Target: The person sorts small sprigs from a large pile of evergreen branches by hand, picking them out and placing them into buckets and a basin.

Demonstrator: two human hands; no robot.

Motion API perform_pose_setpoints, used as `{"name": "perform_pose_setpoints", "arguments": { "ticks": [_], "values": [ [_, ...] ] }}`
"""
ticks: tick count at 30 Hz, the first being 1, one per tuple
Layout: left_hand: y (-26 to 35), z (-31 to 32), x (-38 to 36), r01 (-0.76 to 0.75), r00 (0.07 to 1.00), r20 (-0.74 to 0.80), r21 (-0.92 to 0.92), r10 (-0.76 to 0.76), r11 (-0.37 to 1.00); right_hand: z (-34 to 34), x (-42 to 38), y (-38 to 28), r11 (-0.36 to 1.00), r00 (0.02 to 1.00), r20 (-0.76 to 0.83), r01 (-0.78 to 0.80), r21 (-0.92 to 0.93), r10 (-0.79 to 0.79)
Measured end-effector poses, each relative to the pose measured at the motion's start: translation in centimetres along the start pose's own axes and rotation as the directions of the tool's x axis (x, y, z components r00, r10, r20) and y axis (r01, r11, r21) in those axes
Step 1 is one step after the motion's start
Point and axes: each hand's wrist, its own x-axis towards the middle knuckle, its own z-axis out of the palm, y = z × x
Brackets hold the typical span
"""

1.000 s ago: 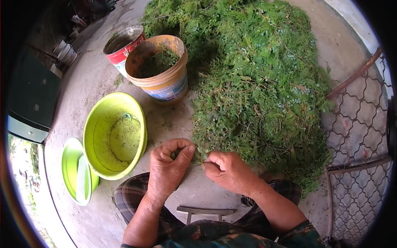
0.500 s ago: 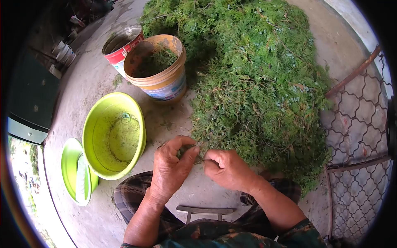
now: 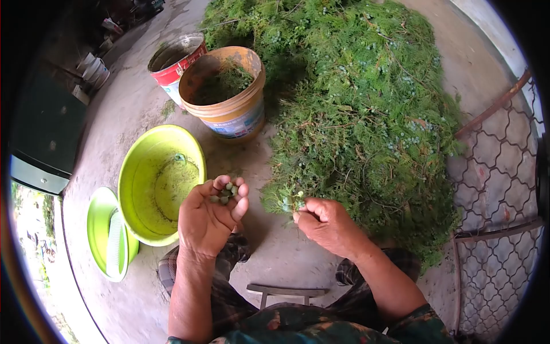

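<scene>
Head-worn wide view, facing forward and down, close range

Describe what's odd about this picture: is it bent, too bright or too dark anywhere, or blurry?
Head view: black curved borders, floor bowed along its left edge, likely a wide lens; head view: outdoor strip at lower left washed out, upper-left background dim; head view: left hand and right hand fairly sharp.

Left basin (image 3: 137, 182): smooth plastic, grimy inside. Far orange bucket (image 3: 243, 123): scuffed plastic. Floor (image 3: 103, 149): matt, rough concrete. Right gate bar (image 3: 494, 105): rusty metal. Berries (image 3: 224, 199): smooth, matt.
</scene>
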Motion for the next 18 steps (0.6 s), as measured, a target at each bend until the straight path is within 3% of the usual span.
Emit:
{"name": "perform_pose_setpoints", "arguments": {
  "ticks": [3,5,6,7,8,9,10,11,12,13,14,15,16,18],
  "values": [
    [0.8,-1.4,0.3,-0.052,0.998,0.04,-0.029,0.054,0.998,0.2,0.1,-0.3,0.999,0.999,0.0,-0.046,0.027,0.046],
    [3.3,-4.2,0.8,-0.241,0.931,0.253,-0.12,0.264,0.963,0.4,0.4,-0.2,0.997,0.998,0.009,-0.061,0.036,0.061],
    [5.1,-4.5,0.7,-0.493,0.87,0.074,0.088,0.488,0.865,0.4,0.4,-0.1,0.996,0.997,0.012,-0.078,0.05,0.077],
    [6.3,-4.5,0.6,-0.651,0.711,-0.048,0.332,0.701,0.683,0.5,0.3,-0.2,0.996,0.997,0.014,-0.081,0.049,0.08],
    [6.2,-4.5,0.6,-0.652,0.711,-0.048,0.332,0.702,0.682,0.5,0.3,-0.4,0.997,0.997,0.006,-0.075,0.037,0.075],
    [5.9,-4.4,0.8,-0.666,0.491,0.114,0.688,0.863,0.288,0.5,0.4,-0.7,0.998,0.998,-0.005,-0.064,0.024,0.065],
    [5.3,-4.2,1.1,-0.489,0.294,0.362,0.852,0.885,-0.186,0.5,0.5,-0.7,0.998,0.998,-0.008,-0.058,0.024,0.058],
    [4.5,-3.9,1.3,-0.169,0.177,0.625,0.78,0.76,-0.603,0.7,0.6,-0.5,0.999,1.0,-0.004,-0.027,0.036,0.027],
    [2.7,-2.1,0.3,-0.385,0.518,0.438,0.886,0.735,-0.257,0.8,0.7,-0.4,0.999,1.0,0.001,0.001,0.049,-0.001],
    [0.9,-0.2,-0.8,-0.4,0.737,0.305,0.916,0.603,0.026,0.8,0.7,-0.4,0.999,1.0,0.002,-0.001,0.048,0.001],
    [-0.8,1.0,-1.8,-0.424,0.816,0.297,0.891,0.497,0.164,0.9,0.7,-0.5,0.999,1.0,0.001,0.0,0.036,0.0],
    [-1.5,0.8,-1.6,-0.579,0.692,0.586,0.799,0.422,-0.161,0.9,0.7,-0.6,1.0,1.0,-0.002,0.0,0.025,0.0],
    [-2.3,0.4,-1.4,-0.549,0.776,0.512,0.836,0.367,-0.005,1.0,0.6,-0.8,1.0,1.0,-0.004,-0.003,0.028,0.003],
    [-3.3,1.5,-1.4,-0.55,0.771,0.535,0.833,0.345,-0.064,1.1,0.6,-1.2,0.995,0.996,-0.022,0.091,-0.036,-0.092]
  ]
}}
